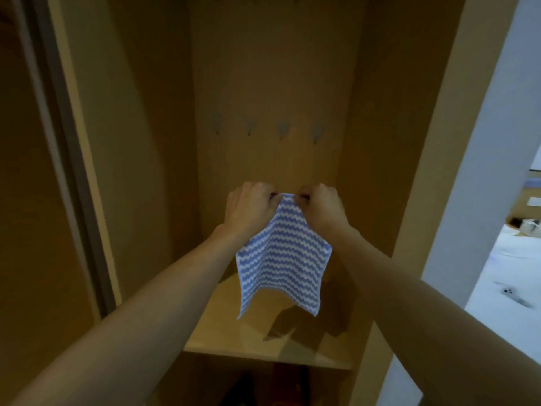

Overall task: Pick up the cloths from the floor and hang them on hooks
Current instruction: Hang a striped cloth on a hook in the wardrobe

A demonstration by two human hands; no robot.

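A blue-and-white wavy-striped cloth (282, 259) hangs in the air inside a wooden closet. My left hand (250, 208) and my right hand (322, 209) pinch its top edge close together, so the cloth drapes down below them. Several grey hooks (283, 131) sit in a row on the closet's back panel, above and beyond my hands. The cloth's top edge is well below the hooks and does not touch them.
A wooden shelf (222, 326) lies under the cloth. Closet side walls (152, 142) close in left and right, with a sliding door frame (67, 142) at the left. At the right, a white wall (480, 171) and a pale floor with small objects (515, 297).
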